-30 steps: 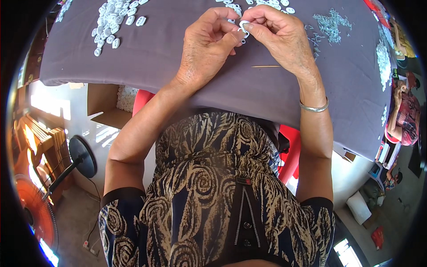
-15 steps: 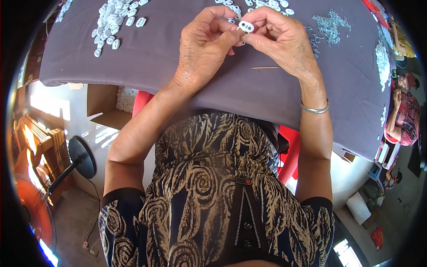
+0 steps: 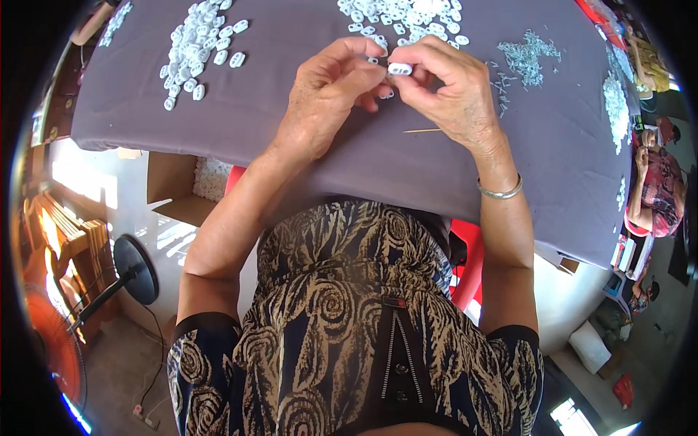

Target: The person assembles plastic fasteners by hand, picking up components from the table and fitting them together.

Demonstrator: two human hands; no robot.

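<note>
Above the dark cloth-covered table [image 3: 262, 109], my right hand [image 3: 458, 91] pinches a small white oval plastic piece with two holes [image 3: 399, 69] between thumb and index finger. My left hand [image 3: 323, 94] is just left of it, thumb and fingers drawn together; whatever is between them is too small to make out. Behind both hands spreads a heap of similar white pieces [image 3: 418, 13]. A pile of small silvery pin-like bits [image 3: 529, 58] lies to the right. On the cloth below my right hand is a thin wooden stick, like a toothpick [image 3: 422, 131].
Another pile of white pieces [image 3: 190, 54] lies at the left. An open cardboard box [image 3: 171, 178] holding white bits stands below the table edge. A fan [image 3: 54, 349] is at lower left. Another person [image 3: 658, 185] sits at the right; someone's arm [image 3: 93, 22] reaches in at upper left.
The white piece has tilted, so it shows more edge-on in my right hand. My left fingertips have drawn slightly away from it. The view has shifted, with more of the far heap showing.
</note>
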